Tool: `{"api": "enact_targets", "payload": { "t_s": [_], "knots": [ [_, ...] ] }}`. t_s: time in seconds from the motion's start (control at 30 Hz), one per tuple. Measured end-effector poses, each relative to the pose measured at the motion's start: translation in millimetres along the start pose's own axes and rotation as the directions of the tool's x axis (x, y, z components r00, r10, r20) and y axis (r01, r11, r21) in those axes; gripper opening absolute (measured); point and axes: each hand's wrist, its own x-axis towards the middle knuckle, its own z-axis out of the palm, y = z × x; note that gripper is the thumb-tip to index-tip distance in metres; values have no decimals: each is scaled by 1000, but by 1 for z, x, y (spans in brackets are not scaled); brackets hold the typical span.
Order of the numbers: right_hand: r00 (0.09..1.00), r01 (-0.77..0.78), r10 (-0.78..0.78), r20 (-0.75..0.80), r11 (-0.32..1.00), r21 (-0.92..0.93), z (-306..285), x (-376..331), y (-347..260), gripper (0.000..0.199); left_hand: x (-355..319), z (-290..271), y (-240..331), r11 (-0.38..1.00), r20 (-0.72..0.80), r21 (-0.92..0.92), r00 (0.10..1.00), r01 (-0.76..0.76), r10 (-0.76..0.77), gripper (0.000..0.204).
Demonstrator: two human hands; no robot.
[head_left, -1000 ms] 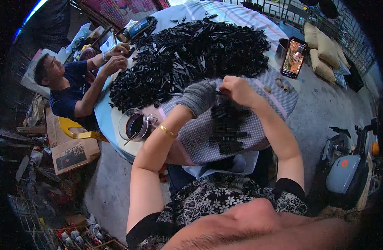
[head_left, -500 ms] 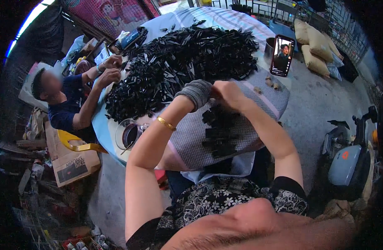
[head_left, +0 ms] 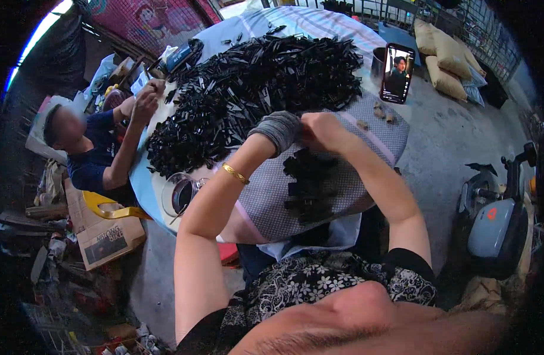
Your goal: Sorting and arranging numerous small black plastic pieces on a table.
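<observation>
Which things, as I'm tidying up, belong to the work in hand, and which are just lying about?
Work, seemingly:
- big black heap of pointed pieces
- small black pile near the hands
- grey glove

Lying about:
- smartphone
- tan sacks
- cardboard box
- grey scooter

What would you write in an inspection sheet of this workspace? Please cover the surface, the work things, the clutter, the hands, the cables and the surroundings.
Surface: table covered with patterned cloth.
Work things: large heap of black pieces; smaller pile nearer the wearer.
Clutter: glass cup with dark liquid, left; phone with lit screen, right; small brown bits near it.
Hands: left hand, gloved in grey, close against bare right hand; anything between them is hidden.
Cables: nothing seen.
Surroundings: co-worker, yellow chair and box at left; sacks and scooter at right.
</observation>
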Motion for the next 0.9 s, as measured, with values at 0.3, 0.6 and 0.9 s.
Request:
{"api": "enact_targets", "payload": {
  "t_s": [0.3,0.6,0.9],
  "knots": [
    [982,-20,-57,178,913,408,-15,0,7,21,-25,8,-17,969,-156,-246,987,-14,-25,24],
    [908,-391,95,409,546,741,-22,6,1,18,-49,7,25,907,-371,-408,890,101,-266,48],
    [931,-87,-85,354,892,444,-14,5,12,26,-58,15,16,933,-326,-359,940,-23,-102,25]
  ]
}}
